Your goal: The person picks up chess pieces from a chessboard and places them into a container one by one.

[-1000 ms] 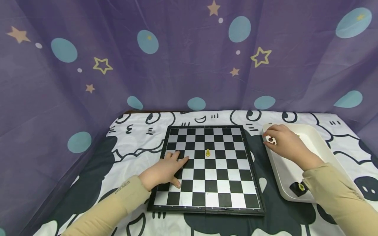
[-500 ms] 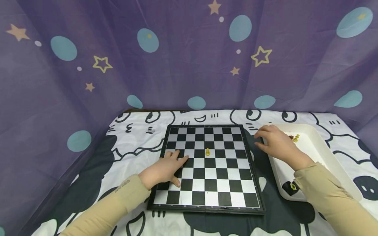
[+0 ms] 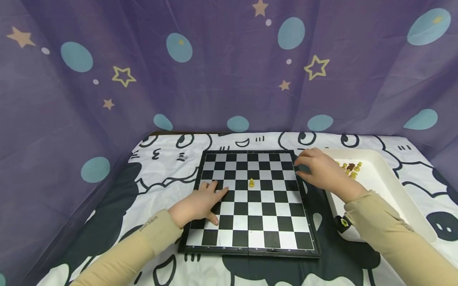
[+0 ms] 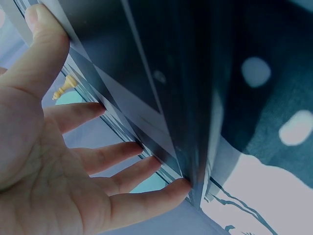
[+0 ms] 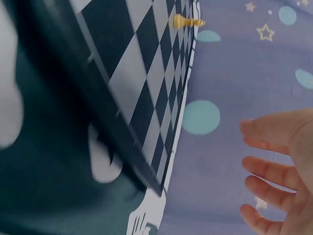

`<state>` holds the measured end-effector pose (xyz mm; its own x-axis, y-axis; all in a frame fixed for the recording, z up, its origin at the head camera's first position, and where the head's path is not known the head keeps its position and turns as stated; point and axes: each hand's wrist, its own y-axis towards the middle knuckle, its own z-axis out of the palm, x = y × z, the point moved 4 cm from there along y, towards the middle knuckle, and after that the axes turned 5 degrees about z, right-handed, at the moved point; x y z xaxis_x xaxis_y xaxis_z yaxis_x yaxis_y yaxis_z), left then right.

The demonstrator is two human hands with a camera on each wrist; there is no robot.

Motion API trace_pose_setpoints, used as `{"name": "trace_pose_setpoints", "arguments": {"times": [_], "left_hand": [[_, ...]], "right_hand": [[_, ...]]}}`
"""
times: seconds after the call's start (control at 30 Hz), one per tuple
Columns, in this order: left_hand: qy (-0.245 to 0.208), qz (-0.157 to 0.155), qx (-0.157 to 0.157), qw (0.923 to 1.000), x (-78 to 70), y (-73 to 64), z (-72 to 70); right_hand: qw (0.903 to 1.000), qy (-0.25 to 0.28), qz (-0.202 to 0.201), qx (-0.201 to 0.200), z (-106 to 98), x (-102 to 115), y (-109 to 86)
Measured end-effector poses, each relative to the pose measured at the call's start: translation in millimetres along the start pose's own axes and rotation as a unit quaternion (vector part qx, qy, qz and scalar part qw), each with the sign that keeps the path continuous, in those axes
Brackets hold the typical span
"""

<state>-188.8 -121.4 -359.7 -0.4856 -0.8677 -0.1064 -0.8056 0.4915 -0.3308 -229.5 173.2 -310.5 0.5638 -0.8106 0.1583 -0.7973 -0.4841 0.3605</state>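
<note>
The chessboard (image 3: 262, 230) lies flat on the cloth, with one yellow chess pawn (image 3: 252, 183) standing near its middle. My left hand (image 3: 200, 201) spreads its fingers over the board's left side, and in the left wrist view the fingertips rest on the squares. My right hand (image 3: 318, 170) hovers at the board's right edge, between board and tray. Seen from the right wrist, its fingers (image 5: 269, 169) are loosely bent, with nothing between them. Also in that view, the yellow pawn (image 5: 183, 21) stands across the board.
A white tray (image 3: 400, 198) stands on the right, partly under my right forearm. Yellow and brown chess pieces (image 3: 352, 168) lie at its far end, and a dark item with a yellow-green patch (image 3: 342, 223) near its front. A purple curtain (image 3: 214, 91) hangs behind the table.
My right hand has moved left from over the tray to the board's right edge, uncovering the pieces at the tray's far end. The tray's near end has shifted left. My left hand stays put.
</note>
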Motion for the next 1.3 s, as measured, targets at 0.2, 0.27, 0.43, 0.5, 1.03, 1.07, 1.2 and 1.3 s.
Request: {"name": "trace_pose_setpoints", "arguments": {"times": [0.2, 0.27, 0.43, 0.5, 1.03, 1.07, 1.2, 1.3], "left_hand": [[-0.004, -0.005, 0.006, 1.0000, 0.3, 0.0, 0.3], [-0.005, -0.006, 0.006, 1.0000, 0.1, 0.0, 0.2], [-0.004, -0.008, 0.006, 0.9999, -0.1, -0.1, -0.3], [-0.002, -0.007, 0.004, 1.0000, 0.1, -0.1, -0.4], [-0.002, 0.000, 0.000, 1.0000, 0.0, -0.2, -1.1], [-0.003, 0.001, -0.001, 1.0000, -0.2, -0.4, -1.2], [-0.003, 0.003, -0.001, 1.0000, -0.4, -0.4, -1.6], [-0.003, 0.004, -0.001, 1.0000, -0.4, -0.7, -1.4]], "right_hand": [[0.9997, 0.004, -0.007, 0.024, 7.0, 17.9, 13.0], [0.9996, 0.002, -0.015, 0.024, 9.3, 24.4, 17.4], [0.9989, 0.011, -0.037, 0.025, 15.7, 40.2, 27.2], [0.9985, 0.018, -0.043, 0.031, 18.7, 46.0, 30.6], [0.9948, -0.009, -0.094, 0.038, 43.1, 69.7, 44.8], [0.9947, -0.011, -0.094, 0.039, 44.0, 70.4, 45.3], [0.9946, -0.011, -0.089, 0.053, 48.7, 71.9, 46.5], [0.9945, -0.011, -0.080, 0.067, 53.0, 72.6, 47.3]]}}
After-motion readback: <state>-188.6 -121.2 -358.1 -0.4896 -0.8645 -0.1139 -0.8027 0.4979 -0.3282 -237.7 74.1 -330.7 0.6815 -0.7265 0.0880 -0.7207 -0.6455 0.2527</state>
